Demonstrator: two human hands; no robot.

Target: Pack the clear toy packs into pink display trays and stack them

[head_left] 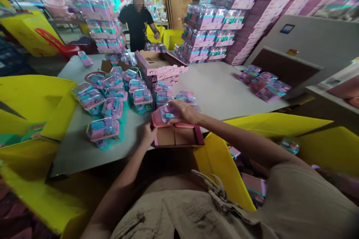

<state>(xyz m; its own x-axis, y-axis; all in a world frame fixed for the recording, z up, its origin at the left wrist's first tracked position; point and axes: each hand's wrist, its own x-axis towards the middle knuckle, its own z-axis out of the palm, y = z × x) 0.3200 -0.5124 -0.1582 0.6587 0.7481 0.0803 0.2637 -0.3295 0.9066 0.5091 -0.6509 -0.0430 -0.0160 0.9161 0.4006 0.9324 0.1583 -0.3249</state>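
My right hand (183, 111) is closed over a pink blister-packed toy (166, 114), holding it above an open pink cardboard tray box (179, 137) at the near edge of the grey table (221, 89). My left hand (148, 134) grips the left rim of that box, its fingers curled on the edge. The box's brown inside looks bare. Several more pink and teal toy packs (112, 99) lie in a loose heap just left of and behind the box.
Another open box (158, 63) sits mid-table. Toy packs (263, 84) lie at the table's right. Yellow bins (30, 101) flank me; the right one (269, 145) holds packs. Tall stacks (210, 31) stand behind. Two people stand at the far side.
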